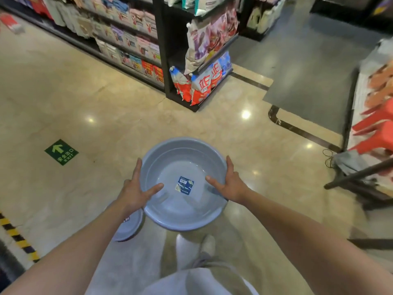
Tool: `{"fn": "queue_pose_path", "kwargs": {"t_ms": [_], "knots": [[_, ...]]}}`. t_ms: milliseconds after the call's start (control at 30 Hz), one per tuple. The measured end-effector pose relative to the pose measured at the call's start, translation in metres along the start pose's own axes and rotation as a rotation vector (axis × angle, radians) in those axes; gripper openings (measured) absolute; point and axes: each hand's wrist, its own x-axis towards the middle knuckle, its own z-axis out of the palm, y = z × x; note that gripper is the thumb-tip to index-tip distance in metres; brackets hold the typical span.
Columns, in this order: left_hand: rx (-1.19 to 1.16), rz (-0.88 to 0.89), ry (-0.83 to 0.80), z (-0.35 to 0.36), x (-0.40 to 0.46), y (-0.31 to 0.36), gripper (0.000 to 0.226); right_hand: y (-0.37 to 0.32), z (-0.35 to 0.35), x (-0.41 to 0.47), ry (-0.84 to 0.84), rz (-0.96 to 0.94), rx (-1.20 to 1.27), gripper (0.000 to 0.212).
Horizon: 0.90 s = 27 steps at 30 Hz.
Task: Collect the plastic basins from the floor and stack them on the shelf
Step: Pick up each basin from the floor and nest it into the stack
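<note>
Grey-blue basin [182,207] gripped between both hands, left [133,193] and right [230,184].

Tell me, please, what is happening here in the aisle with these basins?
A person stands in a shop aisle holding a grey-blue plastic basin by its rim, the left hand on one side and the right hand on the other, thumbs inside the bowl. The basin is lifted clear of the floor. A second basin lies on the floor below the left forearm, not yet collected.
</note>
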Motion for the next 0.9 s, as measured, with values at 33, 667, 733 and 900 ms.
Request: {"fn": "queue_pose_path", "kwargs": {"t_ms": [33,667,733,900], "knots": [[0.003,0.002,-0.004,0.007,0.01,0.008,0.126,0.003,-0.009,0.011,-0.003,0.008,0.002,0.133],[0.027,-0.12,-0.123,0.146,0.254,-0.099,0.132,0.141,0.075,0.238,0.041,0.121,0.101,0.122],[0.004,-0.129,-0.149,0.181,0.29,-0.143,0.132,0.186,0.113,0.275,0.036,0.154,0.13,0.122],[-0.002,-0.099,-0.203,0.283,0.38,-0.263,0.134,0.307,0.21,0.369,0.037,0.165,0.177,0.116]]}}
